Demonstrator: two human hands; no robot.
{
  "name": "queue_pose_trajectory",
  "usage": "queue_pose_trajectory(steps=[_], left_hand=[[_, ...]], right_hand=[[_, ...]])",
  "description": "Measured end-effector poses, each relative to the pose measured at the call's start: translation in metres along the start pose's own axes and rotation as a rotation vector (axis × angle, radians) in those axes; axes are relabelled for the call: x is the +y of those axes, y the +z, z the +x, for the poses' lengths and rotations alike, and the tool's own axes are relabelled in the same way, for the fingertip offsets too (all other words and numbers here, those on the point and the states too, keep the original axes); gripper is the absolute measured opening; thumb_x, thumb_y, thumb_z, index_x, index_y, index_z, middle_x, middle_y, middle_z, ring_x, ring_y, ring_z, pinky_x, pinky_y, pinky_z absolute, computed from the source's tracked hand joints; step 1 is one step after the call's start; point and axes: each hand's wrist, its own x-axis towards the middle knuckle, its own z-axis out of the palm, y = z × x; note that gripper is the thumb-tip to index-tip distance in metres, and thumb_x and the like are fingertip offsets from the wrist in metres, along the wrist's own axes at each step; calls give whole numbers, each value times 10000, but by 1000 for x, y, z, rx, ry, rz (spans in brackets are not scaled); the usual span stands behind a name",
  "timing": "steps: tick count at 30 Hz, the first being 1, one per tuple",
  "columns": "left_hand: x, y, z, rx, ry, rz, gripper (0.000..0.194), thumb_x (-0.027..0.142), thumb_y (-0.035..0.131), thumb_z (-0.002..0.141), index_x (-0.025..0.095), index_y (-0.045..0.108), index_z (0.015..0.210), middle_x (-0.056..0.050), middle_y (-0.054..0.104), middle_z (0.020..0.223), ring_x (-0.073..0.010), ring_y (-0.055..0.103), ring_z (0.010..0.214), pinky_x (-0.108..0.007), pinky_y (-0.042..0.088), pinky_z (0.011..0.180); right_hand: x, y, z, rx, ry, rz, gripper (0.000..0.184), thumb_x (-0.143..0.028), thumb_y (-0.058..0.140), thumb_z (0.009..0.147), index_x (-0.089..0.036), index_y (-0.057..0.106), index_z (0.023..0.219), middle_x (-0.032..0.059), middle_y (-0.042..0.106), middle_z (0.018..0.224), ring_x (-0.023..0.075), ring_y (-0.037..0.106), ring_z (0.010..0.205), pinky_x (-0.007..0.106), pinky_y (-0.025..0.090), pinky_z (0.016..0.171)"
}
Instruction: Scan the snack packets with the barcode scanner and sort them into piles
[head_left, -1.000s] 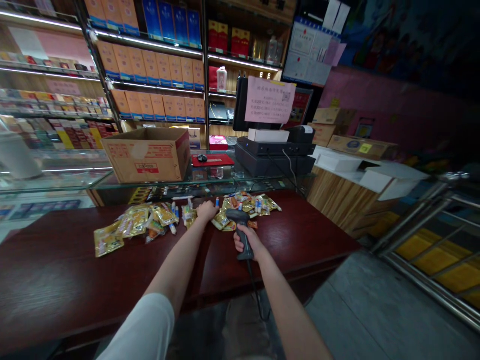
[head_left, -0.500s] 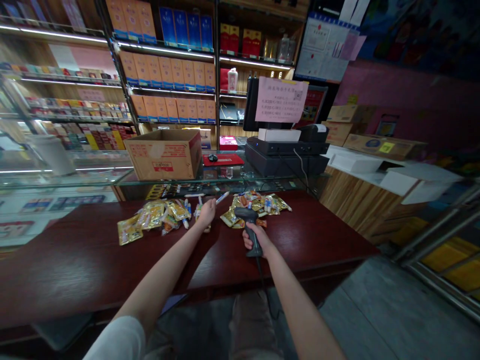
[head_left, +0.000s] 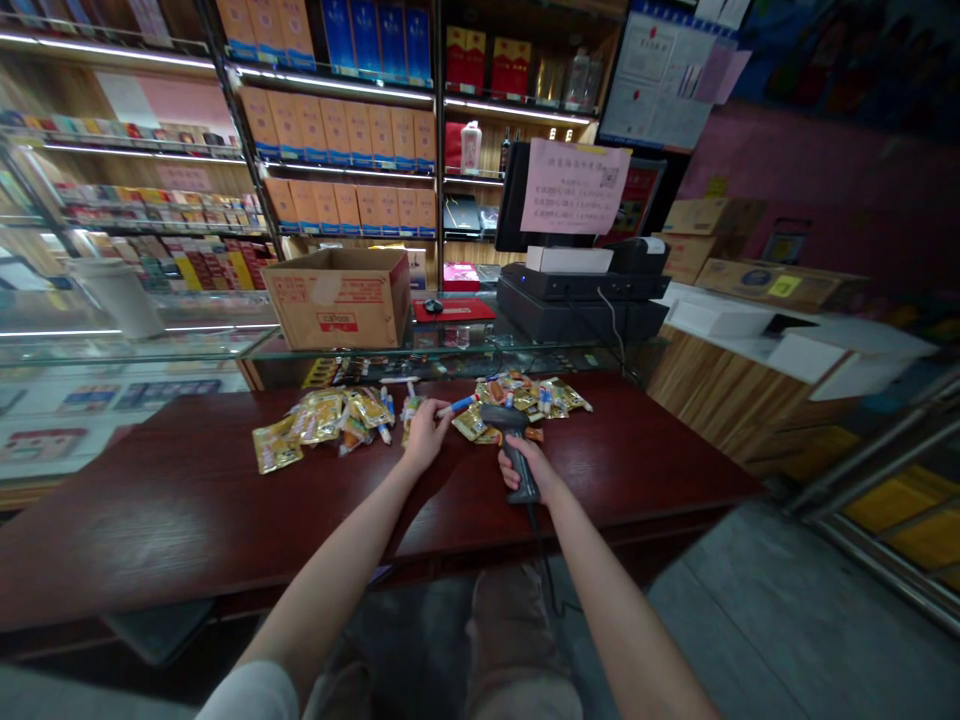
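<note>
My right hand (head_left: pixel 531 466) is wrapped around the handle of a dark grey barcode scanner (head_left: pixel 504 419), whose head points forward over the table. Between the fingers of my left hand (head_left: pixel 426 438) is a slim blue-and-white stick (head_left: pixel 460 405), its far end toward the scanner; its exact kind is too small to tell. Gold food packets (head_left: pixel 319 416) lie piled left of my left hand, with several similar sticks (head_left: pixel 386 412) at their edge. Another pile of gold packets (head_left: pixel 555 396), mixed with orange-brown pieces and sticks, lies just beyond the scanner.
An open cardboard box (head_left: pixel 337 300) stands on the glass counter (head_left: pixel 262 343) behind the dark red table (head_left: pixel 300 520). Right of it are a mouse (head_left: pixel 433 306) and a till with a monitor (head_left: pixel 516 200). The scanner's cable (head_left: pixel 545 560) hangs down past the table's front edge.
My left hand has moved right, and the stick has turned from pointing up to lying flatter, closer to the scanner. The scanner stays in my right hand. The whole view has shifted slightly.
</note>
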Motion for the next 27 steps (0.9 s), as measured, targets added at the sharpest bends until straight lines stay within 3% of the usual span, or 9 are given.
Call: queue_pose_trajectory(steps=[5, 12, 17, 22, 27], left_hand=[[-4, -2, -5, 9, 143, -16, 33, 180, 590, 852, 190, 604, 880, -49, 607, 936, -180, 601, 885, -328, 506, 814], [-1, -4, -8, 8, 234, 22, 52, 143, 562, 872, 193, 572, 870, -46, 576, 942, -174, 597, 901, -316, 496, 833], [0, -4, -10, -16, 271, 92, 117, 96, 514, 872, 204, 547, 904, -59, 590, 995, -176, 610, 931, -303, 505, 824], [1, -3, -11, -64, 305, 143, 157, 70, 486, 875, 214, 537, 908, -63, 593, 1000, -176, 604, 966, -302, 502, 849], [4, -5, -12, -76, 305, 177, 87, 148, 477, 919, 207, 542, 923, -67, 597, 988, -173, 605, 913, -295, 494, 822]], right_hand=[[0, -1, 0, -19, 4, -14, 331, -449, 687, 764, -205, 493, 875, -87, 499, 518, 59, 353, 333, 193, 284, 327], [1, -4, 0, -32, -6, -38, 325, -467, 666, 784, -203, 494, 866, -82, 499, 516, 61, 348, 328, 197, 295, 323], [2, -5, 0, -74, 25, -53, 350, -461, 660, 779, -190, 529, 957, -90, 490, 510, 63, 341, 314, 198, 281, 311], [2, -6, 1, -91, 16, -63, 306, -443, 654, 786, -199, 516, 908, -91, 487, 510, 60, 335, 313, 193, 285, 313], [2, -7, 0, -97, 19, -62, 282, -433, 639, 799, -202, 500, 883, -91, 485, 510, 57, 332, 312, 192, 283, 314]])
